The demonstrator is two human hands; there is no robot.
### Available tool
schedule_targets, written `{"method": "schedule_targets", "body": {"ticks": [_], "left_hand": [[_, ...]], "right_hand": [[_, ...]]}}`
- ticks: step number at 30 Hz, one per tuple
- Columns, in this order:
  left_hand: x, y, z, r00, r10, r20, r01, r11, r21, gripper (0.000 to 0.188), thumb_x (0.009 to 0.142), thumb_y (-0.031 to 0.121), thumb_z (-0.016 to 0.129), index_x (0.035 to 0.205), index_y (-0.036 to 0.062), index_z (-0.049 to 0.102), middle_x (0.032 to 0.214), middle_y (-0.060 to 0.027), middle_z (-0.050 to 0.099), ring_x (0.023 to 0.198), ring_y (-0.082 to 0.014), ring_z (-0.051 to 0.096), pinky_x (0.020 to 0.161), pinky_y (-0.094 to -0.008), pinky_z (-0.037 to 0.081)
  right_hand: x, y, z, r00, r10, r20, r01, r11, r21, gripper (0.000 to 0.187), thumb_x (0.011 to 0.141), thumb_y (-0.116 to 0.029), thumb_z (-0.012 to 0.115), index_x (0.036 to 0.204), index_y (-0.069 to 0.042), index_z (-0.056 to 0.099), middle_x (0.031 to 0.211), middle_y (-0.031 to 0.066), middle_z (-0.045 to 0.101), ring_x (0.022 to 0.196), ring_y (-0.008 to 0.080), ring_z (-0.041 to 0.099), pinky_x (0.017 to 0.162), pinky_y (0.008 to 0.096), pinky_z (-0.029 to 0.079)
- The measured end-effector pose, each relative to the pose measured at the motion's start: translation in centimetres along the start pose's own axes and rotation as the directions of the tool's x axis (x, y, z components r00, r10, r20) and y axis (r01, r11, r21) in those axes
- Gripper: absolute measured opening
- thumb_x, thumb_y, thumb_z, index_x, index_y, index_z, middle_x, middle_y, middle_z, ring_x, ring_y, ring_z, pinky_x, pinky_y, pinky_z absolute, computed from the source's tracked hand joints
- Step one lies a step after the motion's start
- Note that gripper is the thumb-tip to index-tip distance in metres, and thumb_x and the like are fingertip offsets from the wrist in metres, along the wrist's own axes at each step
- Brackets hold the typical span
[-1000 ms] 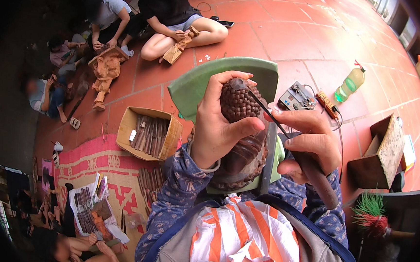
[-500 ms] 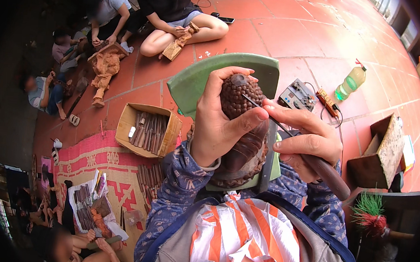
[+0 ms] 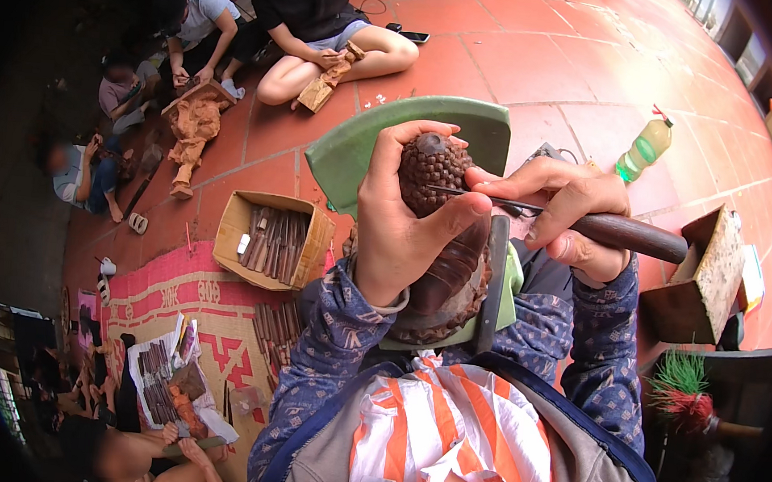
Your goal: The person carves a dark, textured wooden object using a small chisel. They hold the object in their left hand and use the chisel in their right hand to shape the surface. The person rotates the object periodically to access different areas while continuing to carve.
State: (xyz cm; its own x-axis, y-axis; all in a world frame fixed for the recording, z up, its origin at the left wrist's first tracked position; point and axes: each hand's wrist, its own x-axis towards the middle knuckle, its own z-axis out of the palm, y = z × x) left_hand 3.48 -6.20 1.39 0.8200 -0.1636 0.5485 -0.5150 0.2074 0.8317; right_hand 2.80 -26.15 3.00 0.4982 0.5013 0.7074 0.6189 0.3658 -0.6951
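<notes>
A dark brown carved wooden statue stands before me, its head covered in small round knobs. My left hand is wrapped around the statue's head, fingers over the far side and thumb along the near side. In my right hand is a carving chisel with a dark wooden handle and a thin metal blade. The blade points left, and its tip meets the knobs on the head. My right fingertips rest close to the statue beside the blade. Behind the statue is a green plastic chair.
A cardboard box of chisels stands left, with more chisels on the patterned mat. To the right are a green bottle, a wooden box and a green-bristled brush. Several people sit carving at the left and far left.
My right hand has swung the chisel handle up and to the right, so the blade now lies nearly level. My left hand and the statue have barely moved.
</notes>
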Motion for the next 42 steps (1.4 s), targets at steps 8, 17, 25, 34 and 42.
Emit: {"method": "schedule_targets", "body": {"ticks": [8, 17, 25, 34, 42], "left_hand": [[-0.2, -0.1, -0.1, 1.000, -0.020, 0.002, 0.020, 0.999, -0.037, 0.064, 0.072, 0.035, 0.081, 0.115, 0.0025, 0.047, 0.103, -0.0076, 0.060, 0.090, -0.0118, 0.060, 0.082, -0.0260, 0.048], [-0.1, -0.1, -0.2, 1.000, -0.020, 0.008, 0.020, 1.000, -0.022, 0.066, 0.071, 0.037, 0.081, 0.116, 0.0021, 0.047, 0.104, -0.0078, 0.059, 0.091, -0.0118, 0.059, 0.083, -0.0256, 0.048], [-0.2, -0.1, -0.2, 1.000, -0.019, 0.013, 0.019, 0.999, -0.026, 0.066, 0.071, 0.036, 0.081, 0.116, 0.0023, 0.047, 0.103, -0.0076, 0.059, 0.091, -0.0115, 0.059, 0.082, -0.0258, 0.048], [-0.1, 0.1, 0.3, 0.998, 0.022, -0.052, -0.016, 0.993, 0.117, 0.060, 0.072, 0.027, 0.083, 0.114, 0.0023, 0.048, 0.100, -0.0081, 0.061, 0.088, -0.0117, 0.060, 0.080, -0.0255, 0.049], [0.0, -0.2, 0.1, 0.998, 0.067, -0.012, -0.065, 0.991, 0.113, 0.064, 0.067, 0.023, 0.086, 0.114, 0.0020, 0.048, 0.101, -0.0089, 0.061, 0.090, -0.0126, 0.061, 0.081, -0.0262, 0.049]], "right_hand": [[-0.3, 0.0, 2.1, 0.989, -0.072, -0.127, 0.065, 0.996, -0.060, 0.016, 0.084, -0.011, 0.063, 0.081, 0.004, 0.065, 0.110, 0.0328, 0.057, 0.111, 0.0410, 0.057, 0.097, 0.0444, 0.044], [-0.3, -0.9, 3.5, 0.992, -0.076, -0.099, 0.038, 0.939, -0.343, 0.022, 0.087, -0.022, 0.064, 0.078, -0.003, 0.059, 0.109, 0.0306, 0.053, 0.109, 0.0418, 0.056, 0.095, 0.0552, 0.045], [-0.2, -1.2, 4.0, 0.989, -0.066, -0.130, 0.010, 0.921, -0.388, 0.027, 0.087, -0.028, 0.064, 0.077, -0.004, 0.058, 0.107, 0.0300, 0.055, 0.106, 0.0410, 0.058, 0.094, 0.0544, 0.046], [0.4, 1.5, -1.0, 0.990, -0.098, 0.105, 0.094, 0.995, 0.043, 0.008, 0.083, -0.004, 0.064, 0.083, 0.004, 0.065, 0.116, 0.0327, 0.053, 0.114, 0.0434, 0.054, 0.101, 0.0508, 0.039], [1.6, 2.1, -3.2, 0.960, -0.117, 0.253, 0.057, 0.971, 0.232, 0.012, 0.086, -0.008, 0.063, 0.083, 0.004, 0.064, 0.115, 0.0342, 0.054, 0.118, 0.0440, 0.050, 0.104, 0.0559, 0.034]]}}
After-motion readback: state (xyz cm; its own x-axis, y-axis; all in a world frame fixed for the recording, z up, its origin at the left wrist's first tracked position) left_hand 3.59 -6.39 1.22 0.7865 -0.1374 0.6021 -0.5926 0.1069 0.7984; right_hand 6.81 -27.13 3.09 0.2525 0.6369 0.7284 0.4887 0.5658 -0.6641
